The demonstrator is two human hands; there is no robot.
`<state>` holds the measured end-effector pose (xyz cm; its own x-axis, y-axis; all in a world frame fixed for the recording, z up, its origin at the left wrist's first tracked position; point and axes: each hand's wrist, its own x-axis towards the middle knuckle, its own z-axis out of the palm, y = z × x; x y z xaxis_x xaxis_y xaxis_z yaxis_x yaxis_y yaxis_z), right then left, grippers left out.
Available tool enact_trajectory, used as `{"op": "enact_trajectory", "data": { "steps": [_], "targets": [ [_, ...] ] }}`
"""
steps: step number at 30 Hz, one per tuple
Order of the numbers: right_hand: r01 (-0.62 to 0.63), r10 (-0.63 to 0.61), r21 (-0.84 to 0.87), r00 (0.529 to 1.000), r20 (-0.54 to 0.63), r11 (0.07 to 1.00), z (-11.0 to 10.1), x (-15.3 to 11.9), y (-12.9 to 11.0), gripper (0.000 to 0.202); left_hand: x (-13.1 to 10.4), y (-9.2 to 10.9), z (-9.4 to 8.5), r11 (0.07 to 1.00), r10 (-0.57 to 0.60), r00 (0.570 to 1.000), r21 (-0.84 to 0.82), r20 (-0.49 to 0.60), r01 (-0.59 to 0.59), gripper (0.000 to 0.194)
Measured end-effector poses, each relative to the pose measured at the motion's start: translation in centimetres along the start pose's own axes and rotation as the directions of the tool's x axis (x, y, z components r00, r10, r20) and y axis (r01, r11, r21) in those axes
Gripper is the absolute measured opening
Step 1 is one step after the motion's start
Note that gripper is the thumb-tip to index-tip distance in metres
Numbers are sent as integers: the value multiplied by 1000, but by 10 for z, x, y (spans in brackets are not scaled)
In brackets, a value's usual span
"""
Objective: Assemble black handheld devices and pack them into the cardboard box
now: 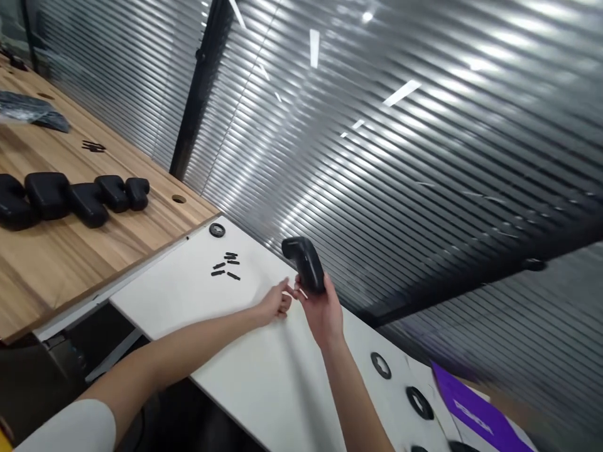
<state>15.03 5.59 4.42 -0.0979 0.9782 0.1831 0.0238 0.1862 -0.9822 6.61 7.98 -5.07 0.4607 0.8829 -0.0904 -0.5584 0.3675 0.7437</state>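
My right hand (325,314) grips a glossy black L-shaped piece (306,260) from below, lifted over the white tabletop (264,376). Close beside its lower end is my left hand (277,301), thumb and forefinger reaching toward the right fingertips and the other fingers curled in. Whatever those left fingers may pinch is too small or hidden to make out. Several short thin black strips (226,267) lie scattered on the white top to the left, near a black ring (217,230) with a shaped opening.
Several similar black L-shaped pieces (89,204) form a row on the wooden table (155,242) at left. Behind them are more thin strips (93,146) and a plastic bag (28,110). More black rings (380,365) and a purple sheet (475,408) lie at right. A slatted wall (377,157) rises behind.
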Motion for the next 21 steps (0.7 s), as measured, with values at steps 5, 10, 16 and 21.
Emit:
{"op": "enact_trajectory", "data": {
  "steps": [5, 10, 16, 21],
  "targets": [
    [-18, 34, 87, 982, -186, 996, -67, -25, 70, 42, -5, 11, -15, 1000, -10, 1000, 6, -28, 10, 74],
    [-30, 58, 160, 983, -175, 987, -68, -31, 113, 59, -23, 14, -21, 995, 12, 999, 104, -41, -7, 69],
    [-31, 34, 223, 999, -12, 974, -45, -44, 108, 100, -35, 15, -41, 963, 73, 994, 255, 75, -90, 71],
    [14, -29, 253, 998, 56, 967, -43, -41, 103, 109, -43, 24, -46, 911, 96, 982, 383, 165, -154, 72]
  ]
}}
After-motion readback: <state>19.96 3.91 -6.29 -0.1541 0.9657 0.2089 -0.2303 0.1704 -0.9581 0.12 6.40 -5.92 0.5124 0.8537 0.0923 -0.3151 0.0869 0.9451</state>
